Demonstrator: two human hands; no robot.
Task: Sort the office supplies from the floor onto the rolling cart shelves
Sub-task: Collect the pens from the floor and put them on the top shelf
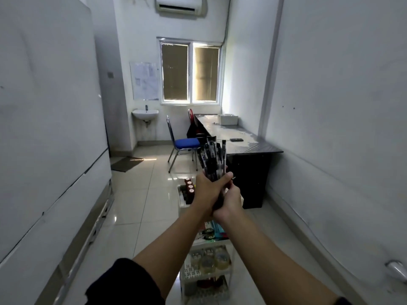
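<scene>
A bundle of black pens [212,158] stands upright in the middle of the view, held out at arm's length above a white rolling cart [206,269]. Both hands grip the lower end of the bundle. The left hand [206,191] wraps round it from the left, fingers curled tight across the barrels. The right hand [230,201] sits just below and to the right, its fingers also curled round the pens, touching the left hand. A dark sleeve [125,282] covers the left upper arm.

The cart stands directly beneath the forearms, partly hidden by them. Its top shelf carries a row of small brown-capped containers [189,186] at the left edge. A middle shelf holds scissors and colourful items [214,233], too blurred to tell apart. A lower shelf holds rolls of clear tape [208,259].

Beyond the cart, a dark desk [240,139] runs along the right wall, with a phone [236,140] and a white box [229,119] on top. A blue-seated chair [184,143] stands just left of the desk. At the far end are a small wall basin [145,114], a window [191,71] and an air conditioner [179,4] above it. The floor is glossy pale tile [141,194].
</scene>
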